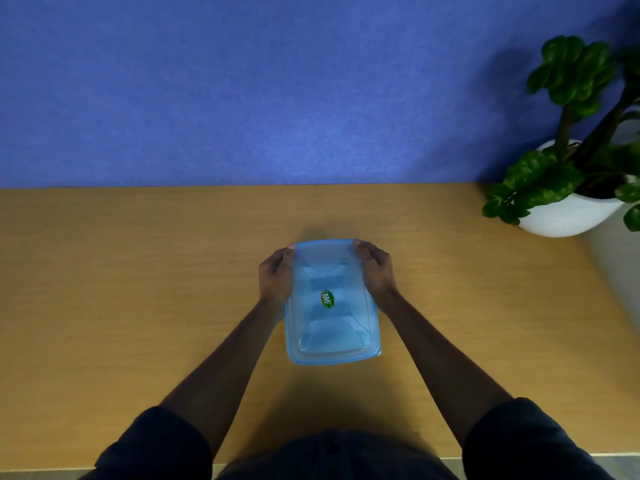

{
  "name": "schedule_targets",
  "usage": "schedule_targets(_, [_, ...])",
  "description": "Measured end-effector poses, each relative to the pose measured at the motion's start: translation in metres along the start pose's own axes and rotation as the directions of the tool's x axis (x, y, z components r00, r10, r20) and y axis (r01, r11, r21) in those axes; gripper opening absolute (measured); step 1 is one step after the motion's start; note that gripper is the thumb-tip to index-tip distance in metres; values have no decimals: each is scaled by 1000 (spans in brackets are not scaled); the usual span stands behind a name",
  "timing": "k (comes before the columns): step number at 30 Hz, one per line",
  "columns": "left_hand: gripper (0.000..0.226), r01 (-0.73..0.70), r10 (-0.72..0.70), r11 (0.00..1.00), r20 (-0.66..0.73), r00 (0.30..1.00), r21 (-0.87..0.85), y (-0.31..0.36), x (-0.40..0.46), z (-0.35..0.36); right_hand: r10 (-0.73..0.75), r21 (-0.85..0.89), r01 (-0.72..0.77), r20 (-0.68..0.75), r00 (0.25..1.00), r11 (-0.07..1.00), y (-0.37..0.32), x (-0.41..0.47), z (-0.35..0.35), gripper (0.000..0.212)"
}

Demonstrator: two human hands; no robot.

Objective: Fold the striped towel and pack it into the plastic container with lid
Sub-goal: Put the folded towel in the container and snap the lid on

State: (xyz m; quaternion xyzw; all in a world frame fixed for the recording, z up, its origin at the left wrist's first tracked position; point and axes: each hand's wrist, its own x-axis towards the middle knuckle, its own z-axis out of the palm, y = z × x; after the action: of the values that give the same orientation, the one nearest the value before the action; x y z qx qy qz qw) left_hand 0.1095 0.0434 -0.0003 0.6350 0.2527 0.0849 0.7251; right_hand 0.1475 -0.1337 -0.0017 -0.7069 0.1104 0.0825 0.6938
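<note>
Both hands (277,277) (375,271) grip the lidded container (330,303); contents indistinct.

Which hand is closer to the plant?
The right hand, gripping the right side of the plastic container. The plant stands at the table's far right corner; the left hand is on the container's other side.

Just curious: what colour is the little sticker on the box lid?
Green and white, an oval sticker at the lid's middle; head view shows it.

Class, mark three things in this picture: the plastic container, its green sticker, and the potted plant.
plastic container (360,355), head view, near rim of the lid.
green sticker (328,299), head view, centre of the oval label.
potted plant (568,216), head view, white pot's front wall.
</note>
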Motion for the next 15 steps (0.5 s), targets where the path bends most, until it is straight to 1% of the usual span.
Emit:
schedule_targets(3, [29,6,-6,1000,-20,1000,21,-2,5,-1,17,18,-16,-6,1000,1000,2,3,0,34])
schedule_targets(5, [31,2,0,999,-26,1000,41,-3,7,-1,25,35,-24,-10,1000,999,2,4,0,38])
schedule_targets(9, [25,10,-8,999,-34,999,38,-2,8,-1,46,91,-46,6,999,995,-2,3,0,30])
schedule_targets(11, [22,16,-14,999,-43,999,28,0,7,0,27,91,-28,19,999,995,-3,3,0,28])
schedule_targets(15, [24,28,-26,999,-46,999,27,0,7,0,23,90,-25,20,1000,996,-4,3,-1,28])
